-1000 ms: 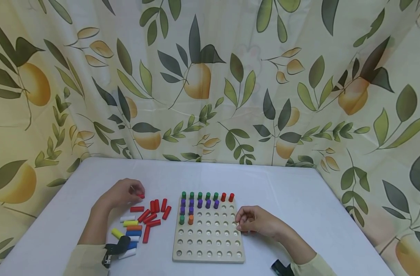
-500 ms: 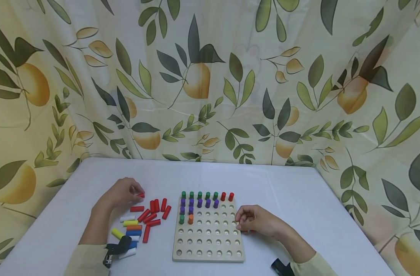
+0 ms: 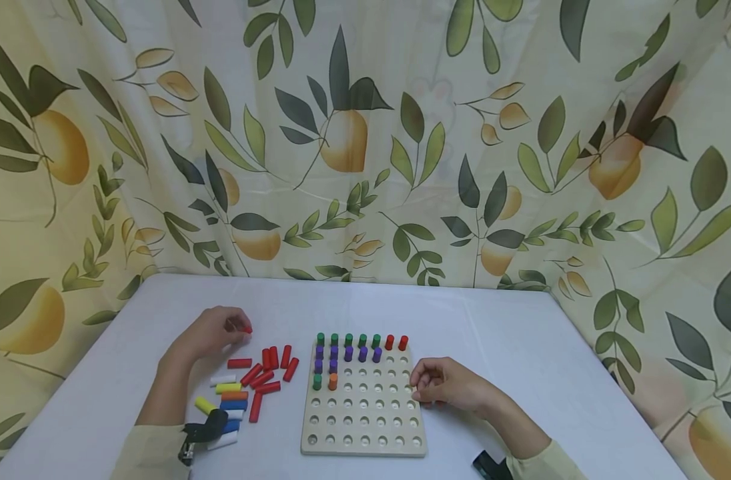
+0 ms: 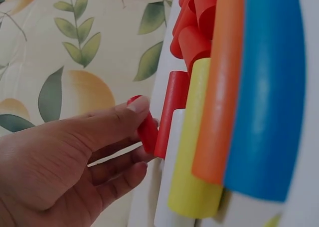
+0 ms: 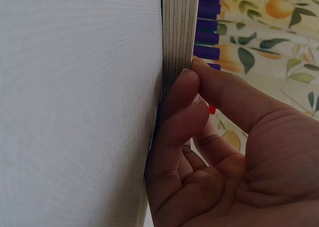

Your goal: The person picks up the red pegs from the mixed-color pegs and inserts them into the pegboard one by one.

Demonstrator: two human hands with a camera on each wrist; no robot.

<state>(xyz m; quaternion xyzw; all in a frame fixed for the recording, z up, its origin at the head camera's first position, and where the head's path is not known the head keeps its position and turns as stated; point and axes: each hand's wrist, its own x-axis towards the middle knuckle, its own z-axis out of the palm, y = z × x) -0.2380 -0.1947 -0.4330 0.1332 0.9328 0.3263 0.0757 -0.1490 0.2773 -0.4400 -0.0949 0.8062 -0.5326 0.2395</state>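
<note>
My left hand [image 3: 209,333] pinches a red peg [image 4: 146,132] between thumb and fingers, behind the loose pegs at the left of the table. A wooden pegboard [image 3: 365,430] lies flat in the middle, with rows of round holes. Green pegs [image 3: 349,339] and two red ones stand along its back row; purple pegs [image 3: 348,355], a green one and an orange one [image 3: 333,382] stand in the rows before it. At the board's right edge, my right hand [image 3: 455,385] grips it, thumb over the top and curled fingers against the layered side [image 5: 179,32].
Several loose red pegs [image 3: 260,380] lie left of the board. In front of them are yellow [image 3: 227,388], orange [image 3: 234,396], blue [image 3: 233,405] and white pegs [image 3: 223,441]. A white cloth covers the table [image 3: 491,333], and a patterned curtain [image 3: 365,200] hangs behind it.
My left hand has lifted slightly with the red peg, which now shows tilted at the fingertips. The right hand and the pegboard have stayed in place.
</note>
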